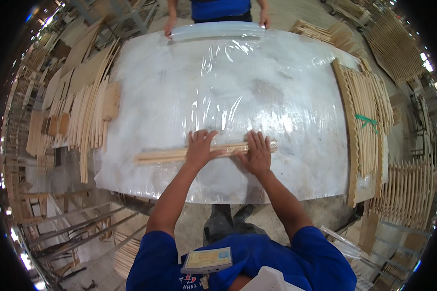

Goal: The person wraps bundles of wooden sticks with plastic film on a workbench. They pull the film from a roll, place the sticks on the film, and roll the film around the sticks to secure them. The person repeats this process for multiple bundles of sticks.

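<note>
A slim bundle of pale wooden sticks [162,156] lies crosswise near the front edge of a large whitish table [150,97]. Clear plastic film [213,104] stretches from the far side of the table down to the bundle and shines over its right part. My left hand [200,149] lies across the middle of the sticks, fingers stretched forward onto the film, thumb out to the right. Toward the bundle's right end, my right hand [256,153] presses on it with fingers extended. The undersides of both hands are hidden.
At the far edge a person in blue has both hands at the ends of a film roll [218,31]. Wooden sticks [90,114] are stacked on the left. A wavy-edged board [347,131] and sticks with a green tie [366,121] stand on the right. A metal frame [82,228] is lower left.
</note>
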